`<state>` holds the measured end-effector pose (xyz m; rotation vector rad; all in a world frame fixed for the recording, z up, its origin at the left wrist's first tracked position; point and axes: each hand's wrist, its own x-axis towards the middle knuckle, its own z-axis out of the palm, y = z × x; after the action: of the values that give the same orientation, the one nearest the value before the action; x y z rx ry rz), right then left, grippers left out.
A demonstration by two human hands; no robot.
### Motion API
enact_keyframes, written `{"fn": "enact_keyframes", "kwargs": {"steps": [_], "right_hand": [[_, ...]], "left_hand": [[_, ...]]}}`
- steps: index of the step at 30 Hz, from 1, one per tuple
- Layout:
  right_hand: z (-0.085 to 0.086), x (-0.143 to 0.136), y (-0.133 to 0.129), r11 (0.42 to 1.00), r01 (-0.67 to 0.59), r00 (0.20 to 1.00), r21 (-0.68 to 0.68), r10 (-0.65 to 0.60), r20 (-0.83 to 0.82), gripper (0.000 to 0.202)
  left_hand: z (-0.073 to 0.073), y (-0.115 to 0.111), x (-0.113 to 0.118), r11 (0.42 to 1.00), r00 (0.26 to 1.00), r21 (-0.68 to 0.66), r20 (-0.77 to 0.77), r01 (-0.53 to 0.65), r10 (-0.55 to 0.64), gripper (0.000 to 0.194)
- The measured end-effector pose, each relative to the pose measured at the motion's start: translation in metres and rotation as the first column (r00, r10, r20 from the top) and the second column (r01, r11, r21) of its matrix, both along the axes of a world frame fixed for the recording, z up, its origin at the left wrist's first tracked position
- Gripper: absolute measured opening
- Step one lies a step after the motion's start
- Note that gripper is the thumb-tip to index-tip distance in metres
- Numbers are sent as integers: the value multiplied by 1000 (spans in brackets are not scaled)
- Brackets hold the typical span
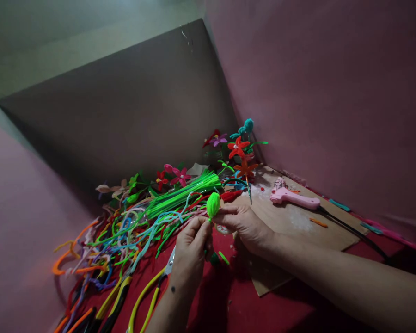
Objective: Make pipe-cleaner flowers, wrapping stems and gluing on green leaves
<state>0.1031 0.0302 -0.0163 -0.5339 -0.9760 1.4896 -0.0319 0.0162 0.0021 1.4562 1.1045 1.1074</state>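
A bright green fuzzy pipe-cleaner flower bud [213, 205] is held upright in front of me. My left hand [191, 247] pinches it at the narrow base, thumb and fingers closed. From the other side, my right hand [249, 229] has its thumb and fingertips closed at the bud's lower right edge; part of this grip is hidden. Beneath the hands, a short green pipe-cleaner piece [223, 258] lies on the red surface. Scissors with yellow handles [146, 289] lie beside my left forearm, partly covered by it.
Loose coloured pipe cleaners [111, 249] cover the left side, with a green bundle [183, 194] behind. Yellow-and-black pliers [119, 298] lie at front left. A pink glue gun [294, 199] with a black cord rests on cardboard [280, 217]. Finished flowers [238, 147] stand near the wall.
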Motion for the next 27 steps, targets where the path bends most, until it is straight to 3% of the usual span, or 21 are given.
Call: {"fn": "enact_keyframes", "kwargs": {"steps": [3, 6, 11, 15, 21, 24, 27], "right_hand": [[1, 2, -1, 1000, 8, 1000, 16, -8, 26, 24], [1, 1, -2, 996, -82, 996, 24, 83, -20, 24], [-3, 0, -1, 971, -238, 968, 8, 238, -74, 24], [-2, 1, -1, 967, -251, 966, -46, 247, -76, 19], [1, -1, -3, 977, -182, 980, -112, 171, -101, 25], [0, -3, -3, 986, -128, 987, -110, 117, -106, 26], [-2, -3, -2, 991, -66, 993, -117, 54, -106, 22]], "left_hand": [[3, -1, -1, 997, 994, -68, 103, 31, -24, 24], [6, 1, -4, 977, 970, -163, 220, 141, -103, 22], [9, 4, -13, 882, 896, -310, 381, 356, -228, 19], [10, 3, -13, 819, 859, -378, 451, 432, -245, 17], [11, -2, -2, 930, 940, -282, 311, 235, -142, 17], [8, -7, 3, 990, 995, -130, 91, 53, -41, 19], [3, -12, 6, 997, 992, 49, -112, -53, 58, 21]]}}
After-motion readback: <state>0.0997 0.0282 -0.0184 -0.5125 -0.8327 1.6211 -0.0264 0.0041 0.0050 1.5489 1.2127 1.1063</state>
